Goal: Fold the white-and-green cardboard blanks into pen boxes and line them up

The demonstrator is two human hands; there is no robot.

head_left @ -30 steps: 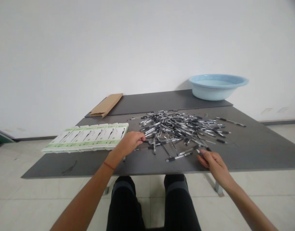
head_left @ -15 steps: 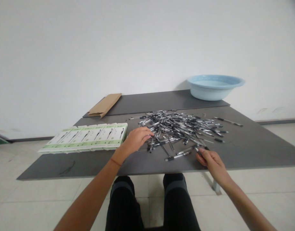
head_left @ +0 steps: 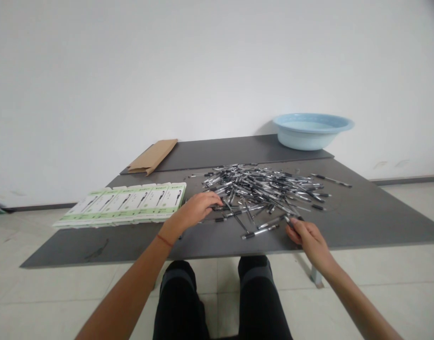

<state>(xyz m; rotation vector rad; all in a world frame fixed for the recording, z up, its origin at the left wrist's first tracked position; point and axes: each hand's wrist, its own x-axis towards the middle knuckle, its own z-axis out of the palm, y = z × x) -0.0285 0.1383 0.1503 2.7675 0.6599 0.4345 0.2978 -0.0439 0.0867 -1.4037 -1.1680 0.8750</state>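
A heap of clear pens with black grips and caps [head_left: 262, 184] lies on the dark grey table [head_left: 372, 212]. At the heap's near left edge is my left hand [head_left: 199, 208], its palm down and its fingers loosely bent and apart over a few pens; no pen shows firmly in its grasp. My right hand [head_left: 309, 236] is closed at the near right of the heap, thumb and fingers pinching pens [head_left: 288, 219] whose ends stick out; how many is hidden. A loose pen [head_left: 260, 232] rests between the hands, near the table's front edge.
A row of white and green pen boxes [head_left: 124, 204] lies left of my left hand. Behind it is a brown paper bag [head_left: 153, 156]. A light blue basin [head_left: 310, 134] stands at the back right, by the wall. One stray pen [head_left: 330, 180] lies right of the heap.
My left hand has shifted slightly left and down, its fingers less pinched, and pens beneath it have been disturbed. The right hand keeps its hold on the pens. The view has tilted slightly.
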